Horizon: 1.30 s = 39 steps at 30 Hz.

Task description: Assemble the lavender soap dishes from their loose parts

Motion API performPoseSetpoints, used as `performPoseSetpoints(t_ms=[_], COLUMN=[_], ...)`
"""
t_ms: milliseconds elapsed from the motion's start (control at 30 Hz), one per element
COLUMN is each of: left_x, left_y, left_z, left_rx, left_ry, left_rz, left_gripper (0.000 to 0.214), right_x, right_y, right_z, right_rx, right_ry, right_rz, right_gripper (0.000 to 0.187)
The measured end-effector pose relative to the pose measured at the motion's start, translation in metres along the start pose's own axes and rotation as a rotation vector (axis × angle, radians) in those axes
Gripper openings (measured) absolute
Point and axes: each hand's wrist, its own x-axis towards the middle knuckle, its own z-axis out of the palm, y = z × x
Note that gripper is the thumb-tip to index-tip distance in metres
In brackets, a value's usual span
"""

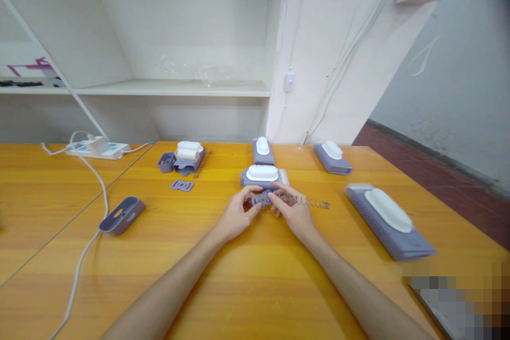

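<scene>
Both my hands meet at the middle of the wooden table (239, 287). My left hand (236, 216) and my right hand (291, 209) pinch a small purple plastic part (261, 200) between their fingertips. A thin metal spring (308, 202) lies on the table just right of my right hand. Right behind my fingers sits a purple device with a white pad (262, 175).
More purple-and-white devices lie around: a large one (388, 220) at the right, two at the back (263, 150) (332, 157), a partly dismantled one (187, 157) with a flat piece (182, 185). A purple shell (121, 215) and a white power strip (99, 148) with cable are at the left.
</scene>
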Motion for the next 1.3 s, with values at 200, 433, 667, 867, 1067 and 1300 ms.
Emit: performPoseSetpoints(t_ms=[200,433,667,867,1067,1300], left_x=[0.003,0.004,0.005,0.005,0.005,0.004], left_y=[-0.005,-0.005,-0.005,-0.007,-0.006,-0.001], left_z=[0.000,-0.002,-0.004,-0.003,-0.004,-0.003], left_rx=[-0.167,-0.197,-0.232,-0.237,-0.174,-0.323], left_ry=[0.088,0.134,0.046,0.063,0.167,0.110], left_rz=[-0.086,-0.122,-0.092,-0.089,-0.083,-0.128], left_gripper=[0.033,0.038,0.048,0.047,0.034,0.041], right_x=[-0.001,-0.002,-0.001,-0.004,-0.009,-0.011], right_y=[-0.002,0.005,0.008,0.006,0.012,0.013], right_z=[0.003,0.002,0.001,0.004,0.005,0.005], right_rx=[-0.052,0.004,-0.089,-0.286,-0.484,-0.561], right_ry=[0.025,0.085,0.073,0.084,0.014,-0.055], right_rz=[0.007,-0.149,-0.228,-0.245,-0.526,-0.590], right_gripper=[0.036,0.032,0.031,0.027,0.025,0.025])
